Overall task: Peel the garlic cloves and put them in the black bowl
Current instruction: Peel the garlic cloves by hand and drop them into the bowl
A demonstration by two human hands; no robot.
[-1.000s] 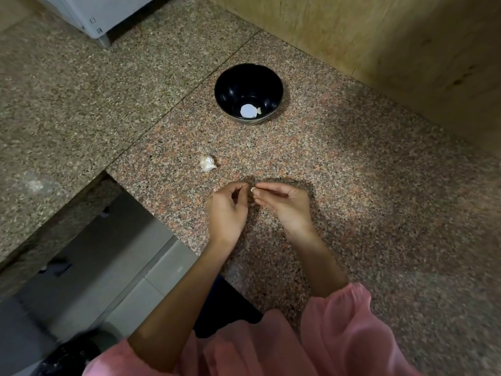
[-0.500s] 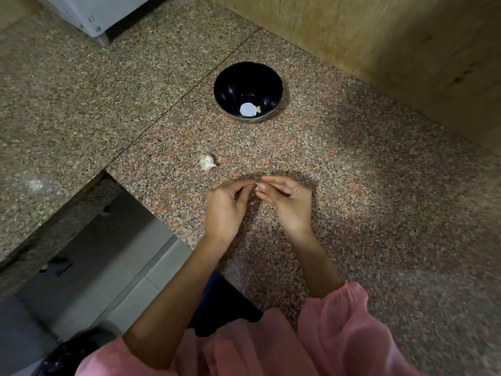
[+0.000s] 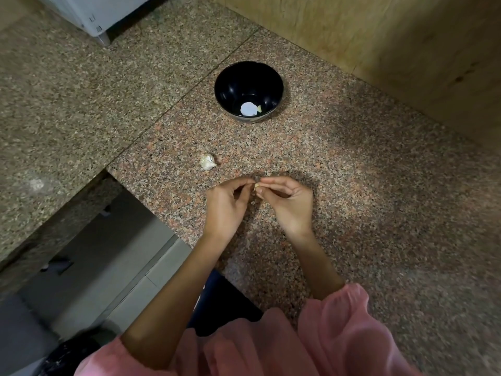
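Both your left hand and right hand pinch one garlic clove near the left edge of the counter; a slipping grip could throw it over.

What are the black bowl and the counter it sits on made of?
Black bowl: glossy, probably glazed ceramic or melamine; light glints on its inner wall. Counter: granite-like stone, speckled pink, grey and black.

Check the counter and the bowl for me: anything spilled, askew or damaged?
Nothing stands out. The black bowl sits upright on the granite counter, a small pale piece inside. One white garlic piece lies loose on the counter, left of the hands. The left hand and right hand pinch a garlic clove between them.
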